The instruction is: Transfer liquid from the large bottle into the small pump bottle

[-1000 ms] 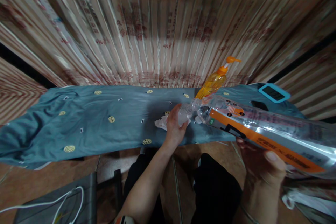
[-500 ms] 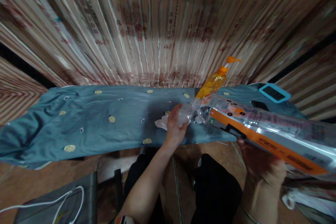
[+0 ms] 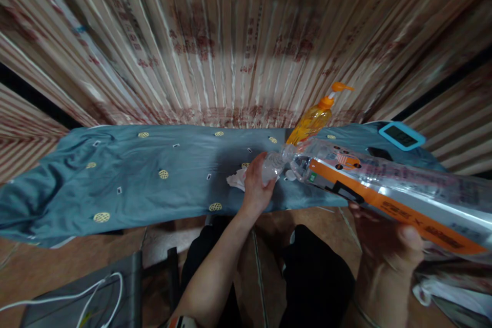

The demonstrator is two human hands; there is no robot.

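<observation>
holding small bottle (image 3: 271, 166) in left grip (image 3: 257, 184), tilted larger bottle (image 3: 384, 187) in right grip (image 3: 388, 241), nearly mouth to mouth; apparently mid-pour, not yet parted; cannot tell amount left.

Your left hand (image 3: 255, 187) grips a small clear bottle (image 3: 271, 167), while your right hand (image 3: 390, 241) tilts a large bottle (image 3: 388, 190) (orange-labelled) toward its mouth.

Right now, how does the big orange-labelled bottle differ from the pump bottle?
The big bottle is tipped over in the right hand; no hand holds the pump bottle. The big bottle looks colourless; the pump bottle looks amber, with an orange pump top. Both are see-through.
</observation>
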